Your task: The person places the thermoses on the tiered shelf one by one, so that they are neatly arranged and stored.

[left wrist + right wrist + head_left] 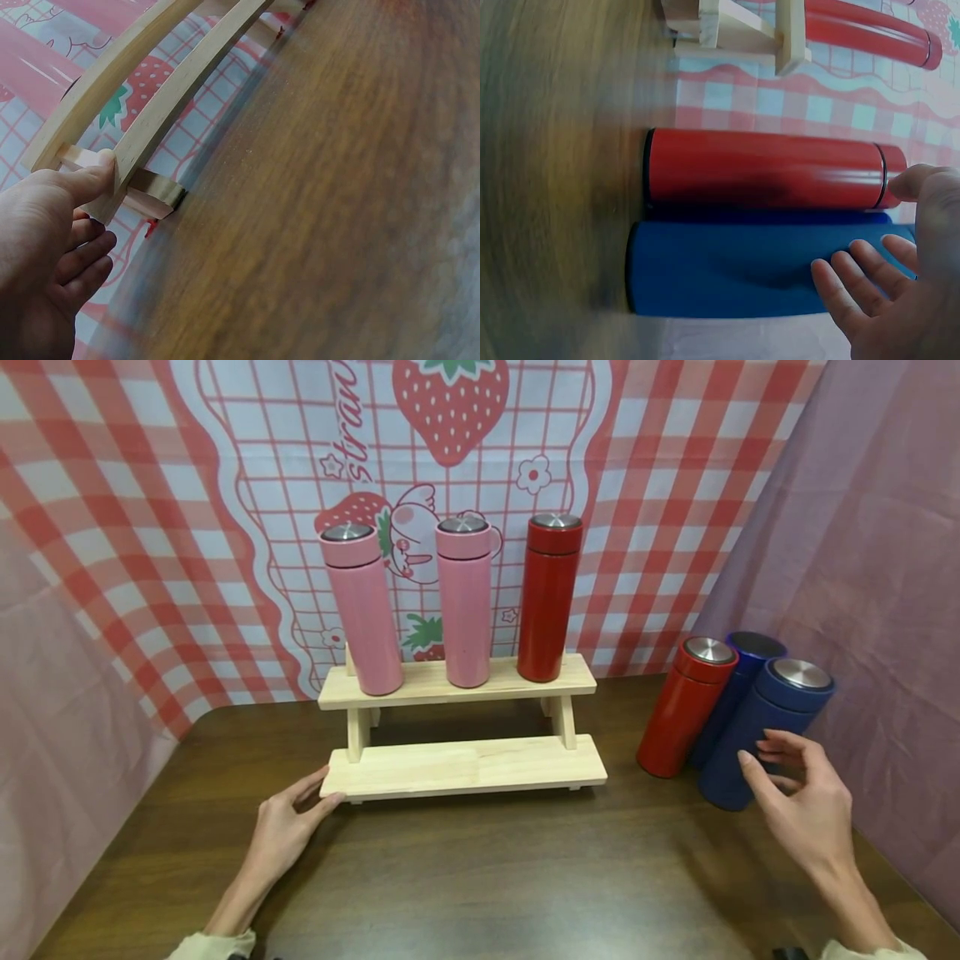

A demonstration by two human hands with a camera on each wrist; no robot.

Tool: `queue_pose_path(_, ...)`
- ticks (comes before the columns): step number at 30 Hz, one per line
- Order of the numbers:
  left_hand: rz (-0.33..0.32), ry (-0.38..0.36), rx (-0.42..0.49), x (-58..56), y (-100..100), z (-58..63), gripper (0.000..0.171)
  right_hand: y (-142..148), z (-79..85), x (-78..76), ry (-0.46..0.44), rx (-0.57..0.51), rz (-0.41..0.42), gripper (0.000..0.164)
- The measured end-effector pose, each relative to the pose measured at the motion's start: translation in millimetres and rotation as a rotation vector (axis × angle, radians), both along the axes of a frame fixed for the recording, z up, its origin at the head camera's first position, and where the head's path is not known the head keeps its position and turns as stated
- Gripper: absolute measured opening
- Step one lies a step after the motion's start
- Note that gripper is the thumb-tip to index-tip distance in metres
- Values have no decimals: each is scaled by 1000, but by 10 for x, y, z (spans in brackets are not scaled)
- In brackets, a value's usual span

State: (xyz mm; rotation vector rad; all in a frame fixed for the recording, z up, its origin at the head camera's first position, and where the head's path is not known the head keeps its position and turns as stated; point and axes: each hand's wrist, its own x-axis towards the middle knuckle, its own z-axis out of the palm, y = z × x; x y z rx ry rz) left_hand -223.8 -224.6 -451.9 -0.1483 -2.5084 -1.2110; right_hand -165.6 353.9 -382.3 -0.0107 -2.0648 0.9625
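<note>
At the left end of the lower board of a two-tier wooden shelf (465, 767), my left hand (283, 828) pinches the corner between thumb and fingers. The left wrist view shows the thumb (94, 180) lying against the board's end. On the right, my right hand (808, 806) is beside a matte blue thermos bottle (750, 752), fingers spread and slightly bent, not wrapped round it. A red thermos bottle (682, 714) stands just left of the blue one. Behind these two, a glossy dark blue bottle (752, 646) is mostly hidden.
Along the upper tier stand two pink bottles, a left one (367, 622) and a middle one (465, 610), then a red bottle (551, 602). The brown wooden table (480, 877) meets a strawberry-print checked cloth (660, 527) at the back. Pink cloth (877, 635) hangs at the sides.
</note>
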Motion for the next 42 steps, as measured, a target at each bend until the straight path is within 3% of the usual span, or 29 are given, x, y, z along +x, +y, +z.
queue_pose_path(14, -5, -14, 7, -6, -7, -8, 58, 213, -112, 23, -43, -103, -98, 37)
queue_pose_path(21, -3, -8, 8, -11, -12, -25, 57, 317, -138, 2, -184, -186, -81, 54)
queue_pose_path(31, 1, -13, 5, -14, -12, -17, 56, 438, -189, -108, -359, -84, -60, 86)
queue_pose_path(42, 5, -16, 1, -8, -11, -18, 57, 419, -230, -188, -375, -134, -52, 89)
